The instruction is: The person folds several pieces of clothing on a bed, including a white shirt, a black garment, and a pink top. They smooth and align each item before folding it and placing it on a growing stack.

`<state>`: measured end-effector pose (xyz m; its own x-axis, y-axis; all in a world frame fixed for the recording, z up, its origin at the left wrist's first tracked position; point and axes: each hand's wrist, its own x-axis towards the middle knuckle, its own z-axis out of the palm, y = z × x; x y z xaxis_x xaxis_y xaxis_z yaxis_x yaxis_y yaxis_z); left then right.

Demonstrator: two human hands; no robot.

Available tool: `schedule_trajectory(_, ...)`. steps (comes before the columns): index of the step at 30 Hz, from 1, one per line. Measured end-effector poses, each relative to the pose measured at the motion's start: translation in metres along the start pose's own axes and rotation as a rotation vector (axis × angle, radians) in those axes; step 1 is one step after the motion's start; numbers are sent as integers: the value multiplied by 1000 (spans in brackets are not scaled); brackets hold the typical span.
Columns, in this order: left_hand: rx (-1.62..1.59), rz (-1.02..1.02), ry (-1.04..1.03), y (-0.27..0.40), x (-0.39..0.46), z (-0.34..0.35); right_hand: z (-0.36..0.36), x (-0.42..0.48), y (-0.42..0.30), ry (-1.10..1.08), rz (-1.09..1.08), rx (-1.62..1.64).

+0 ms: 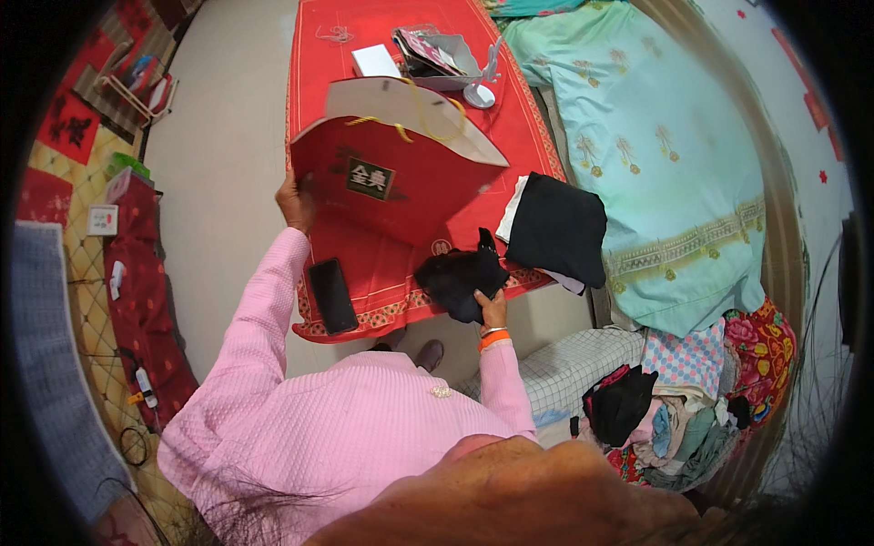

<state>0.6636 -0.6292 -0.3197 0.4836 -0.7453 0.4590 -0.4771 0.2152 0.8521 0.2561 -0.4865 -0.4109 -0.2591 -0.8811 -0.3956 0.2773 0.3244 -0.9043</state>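
My left hand point(295, 205) grips the left edge of a large red paper gift bag point(416, 191) with yellow cord handles. The bag leans on the table, its white-lined mouth tipped away from me; writing shows on its side. In my right hand point(493, 308) is a bunched black cloth item point(459, 278), held at its near right corner above the table's front edge. To the right of it lies a folded black garment point(556, 228) on top of white and pale purple cloth. A black smartphone point(333, 295) rests at the table's near left corner.
The table wears a red patterned cloth point(382, 286). At its far end stand a grey basket point(454, 61) of papers, a white box point(375, 61) and a white stand point(479, 95). A sofa under a pale green cover point(669, 150) runs along the right, with piled clothes point(676, 430) nearer me.
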Motion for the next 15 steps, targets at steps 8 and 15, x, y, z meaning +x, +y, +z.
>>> schedule_trajectory(8, -18, -211, -10, -27, -14, -20, -4, 17, 34, 3, -55, -166)
schedule_trajectory(15, 99, -199, -40, -13, -30, -46, 32, -18, -14, 319, -322, -802)
